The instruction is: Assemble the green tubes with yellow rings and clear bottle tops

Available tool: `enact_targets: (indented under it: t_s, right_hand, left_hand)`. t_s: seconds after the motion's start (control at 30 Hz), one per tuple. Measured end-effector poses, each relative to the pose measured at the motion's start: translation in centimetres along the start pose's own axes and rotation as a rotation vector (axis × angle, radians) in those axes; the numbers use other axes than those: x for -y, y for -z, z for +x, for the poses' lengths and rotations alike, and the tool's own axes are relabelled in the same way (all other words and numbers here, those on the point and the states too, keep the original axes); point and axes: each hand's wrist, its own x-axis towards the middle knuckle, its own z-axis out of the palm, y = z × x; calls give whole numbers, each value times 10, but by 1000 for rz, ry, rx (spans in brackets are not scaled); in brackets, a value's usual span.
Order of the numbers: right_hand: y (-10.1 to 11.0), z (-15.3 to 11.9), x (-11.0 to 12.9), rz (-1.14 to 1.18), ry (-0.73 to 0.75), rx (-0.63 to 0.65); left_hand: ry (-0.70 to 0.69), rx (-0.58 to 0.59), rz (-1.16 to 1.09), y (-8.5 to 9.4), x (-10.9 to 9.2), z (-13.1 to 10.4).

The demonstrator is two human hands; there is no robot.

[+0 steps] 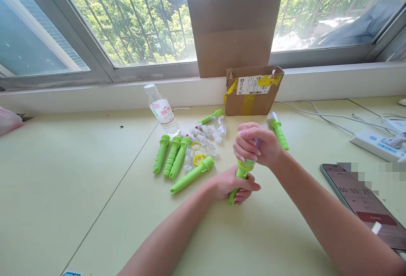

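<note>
My left hand (226, 183) is wrapped round a green plastic handle (241, 172), which stands nearly upright over the table. My right hand (253, 142) closes round its upper end, and a bit of a clear plastic cap (257, 142) shows between the fingers. A yellow ring sits just below that hand. Left of my hands lie several loose green handles (190, 178) with threaded ends. Among them are clear ribbed caps (188, 158), yellow rings (199, 159) and small white pieces (199, 127), some with red dots. Beyond my right hand lies a green handle with a clear cap (279, 132).
A water bottle (163, 111) stands behind the handles. An open cardboard box (250, 102) is against the sill. On the right are a power strip (377, 144) with cables and a phone (355, 195) showing a timer. A seam runs across the table (95, 174).
</note>
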Motion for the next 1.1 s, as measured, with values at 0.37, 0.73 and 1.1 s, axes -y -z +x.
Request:
enact_targets:
  t_s: [0.37,0.73,1.1]
  right_hand:
    - [-18,1,3,-209,143,-351]
    - [-16,6,-2,-207,194,-491]
    - [-8,1,-2,-66,12,-185]
  left_hand:
    - [-263,-673,391,-12,8,14]
    - [-185,-517,406,1,-8,2]
    - [18,27,-48,2,-2,-4]
